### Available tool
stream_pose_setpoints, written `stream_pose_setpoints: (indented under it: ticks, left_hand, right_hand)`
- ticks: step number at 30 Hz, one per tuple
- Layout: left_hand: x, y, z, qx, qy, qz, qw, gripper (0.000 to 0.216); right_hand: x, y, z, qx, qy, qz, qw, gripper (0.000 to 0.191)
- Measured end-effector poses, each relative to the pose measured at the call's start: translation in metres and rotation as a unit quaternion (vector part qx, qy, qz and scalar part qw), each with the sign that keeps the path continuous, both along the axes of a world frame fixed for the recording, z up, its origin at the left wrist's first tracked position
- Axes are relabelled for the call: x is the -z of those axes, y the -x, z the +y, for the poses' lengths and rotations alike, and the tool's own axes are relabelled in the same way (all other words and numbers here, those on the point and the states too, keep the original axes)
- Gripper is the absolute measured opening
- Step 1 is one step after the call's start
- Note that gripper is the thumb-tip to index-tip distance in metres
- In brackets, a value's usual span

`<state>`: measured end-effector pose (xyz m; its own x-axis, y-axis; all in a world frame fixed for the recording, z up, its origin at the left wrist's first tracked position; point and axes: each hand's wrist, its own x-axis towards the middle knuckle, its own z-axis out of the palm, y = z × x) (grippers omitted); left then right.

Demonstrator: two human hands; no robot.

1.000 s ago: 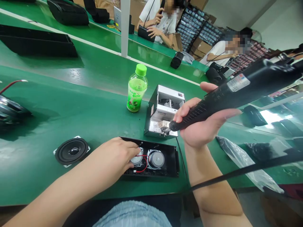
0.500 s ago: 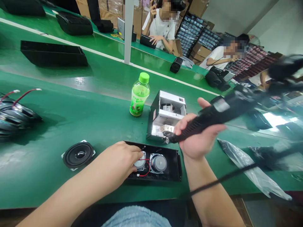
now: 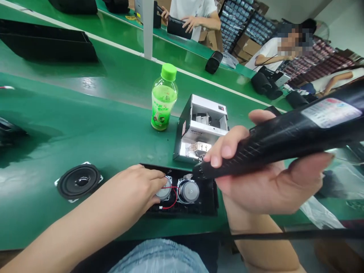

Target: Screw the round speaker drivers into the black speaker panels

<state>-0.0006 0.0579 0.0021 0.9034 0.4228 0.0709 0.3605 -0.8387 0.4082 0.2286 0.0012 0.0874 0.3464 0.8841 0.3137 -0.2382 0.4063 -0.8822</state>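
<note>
My right hand [image 3: 261, 185] is wrapped around a black electric screwdriver [image 3: 284, 138], its tip end pointing down to the left over a long black speaker housing [image 3: 209, 197]. Two round speaker drivers lie magnet side up in the housing. My left hand [image 3: 140, 185] reaches over the housing's left end, fingers and thumb gripping the left speaker driver [image 3: 164, 194] and partly covering it. The right speaker driver [image 3: 190, 191] has the screwdriver's tip close to its upper rim; contact cannot be made out. A red wire [image 3: 173, 201] with a white plug runs between the drivers.
A silver screw feeder [image 3: 186, 131] stands just behind the housing, a green drink bottle [image 3: 164, 102] beside it. One loose speaker [image 3: 78, 182] lies to the left. A black case [image 3: 48, 41] is farther back, a plastic bag [image 3: 321, 212] at right. Co-workers sit across the bench.
My right hand has brought the screwdriver from near the screw feeder down to the right driver's upper rim. My left hand keeps its place on the left driver. The view has shifted slightly.
</note>
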Motion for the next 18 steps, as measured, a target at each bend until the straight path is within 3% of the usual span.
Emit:
stream_pose_setpoints:
  ticks: [6,13,18]
  left_hand:
    - [-0.002,-0.002,0.006,0.019,-0.024,-0.032,0.999,0.026]
    - [-0.002,-0.002,0.001,0.004,-0.06,-0.055,0.997,0.036]
    - [-0.002,-0.003,-0.001,-0.01,-0.046,-0.058,0.997,0.037]
  right_hand:
    - [-0.004,0.009,0.005,0.008,0.02,0.019,1.0,0.058]
    - [0.016,0.012,0.007,0.005,0.004,0.015,1.0,0.067]
    - [0.019,0.009,0.008,-0.014,-0.001,0.007,1.0,0.065]
